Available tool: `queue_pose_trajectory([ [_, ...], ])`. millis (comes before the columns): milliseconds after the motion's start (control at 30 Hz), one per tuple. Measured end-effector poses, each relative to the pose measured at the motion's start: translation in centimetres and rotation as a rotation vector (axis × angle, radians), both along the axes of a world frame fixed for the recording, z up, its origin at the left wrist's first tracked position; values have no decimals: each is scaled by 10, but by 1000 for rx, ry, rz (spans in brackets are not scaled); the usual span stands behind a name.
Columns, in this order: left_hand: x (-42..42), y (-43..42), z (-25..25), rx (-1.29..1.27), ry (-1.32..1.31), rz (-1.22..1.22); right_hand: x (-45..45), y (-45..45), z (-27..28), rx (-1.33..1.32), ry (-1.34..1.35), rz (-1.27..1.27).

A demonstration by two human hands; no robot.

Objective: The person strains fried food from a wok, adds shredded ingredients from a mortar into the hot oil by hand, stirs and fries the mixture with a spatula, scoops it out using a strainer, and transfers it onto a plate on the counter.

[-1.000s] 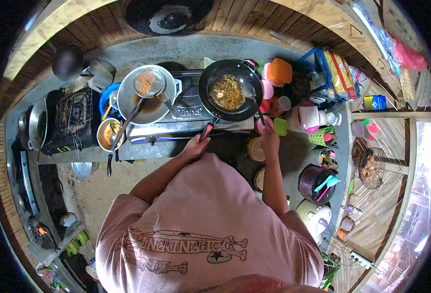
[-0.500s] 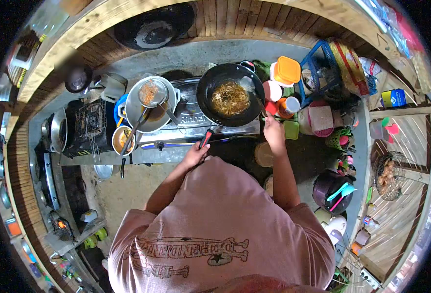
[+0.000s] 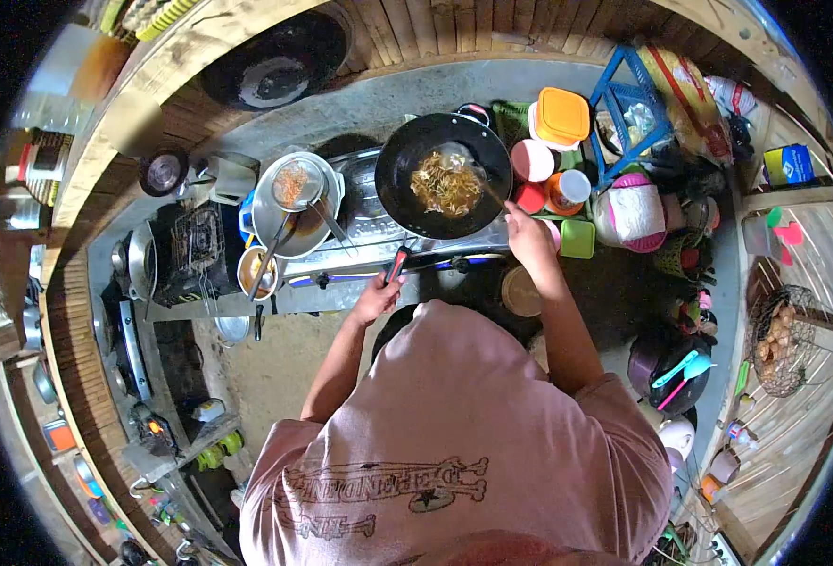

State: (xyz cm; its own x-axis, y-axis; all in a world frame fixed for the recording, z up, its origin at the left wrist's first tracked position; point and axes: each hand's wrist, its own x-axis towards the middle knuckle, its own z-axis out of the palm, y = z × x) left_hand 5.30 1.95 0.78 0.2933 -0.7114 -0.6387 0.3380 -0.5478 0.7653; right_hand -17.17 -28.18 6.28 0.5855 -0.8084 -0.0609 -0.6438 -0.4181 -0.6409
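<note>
A black wok (image 3: 402, 203) sits on the gas stove (image 3: 355, 226), with pale brown shredded strips of food (image 3: 446, 184) in its middle. My left hand (image 3: 377, 298) is closed around the wok's red and black handle (image 3: 398, 263). My right hand (image 3: 531, 238) grips the handle of a spatula (image 3: 494, 193). The spatula's head reaches into the wok at the food's far side and is partly hard to make out. To the left, a light metal pot (image 3: 270, 222) carries a strainer (image 3: 296, 184) holding orange-brown bits.
A small bowl (image 3: 249, 274) with a ladle-like handle across it stands left of the stove. On the right are an orange-lidded container (image 3: 562, 115), several jars, a green lid (image 3: 577, 240) and a blue plastic rack (image 3: 614, 104). A blackened grill (image 3: 195, 241) lies farther left.
The spatula's head has shifted left, from the wok's right side to the food's far edge. The food looks more heaped and loosened. My left hand stays on the handle; the view has shifted slightly.
</note>
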Motion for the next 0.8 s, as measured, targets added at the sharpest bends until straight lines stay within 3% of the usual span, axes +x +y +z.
queue_pose_trajectory([
  [167, -4, -3, 5, 26, 24, 49, 3, -1, 15, 48, -199, 46],
  [300, -7, -5, 8, 16, 42, 50, 2, -6, 44, -30, 201, -19],
  [400, -7, -6, 10, 23, 49, 45, 3, -5, 15, -21, 134, 47],
  [433, -8, -6, 10, 23, 48, 44, 4, 0, 17, 24, -34, 67],
  [567, -6, -5, 8, 17, 47, 38, 1, 0, 21, 53, -51, 105],
  [800, -6, -3, 4, 9, 44, 28, 7, -5, 35, -2, 162, -34],
])
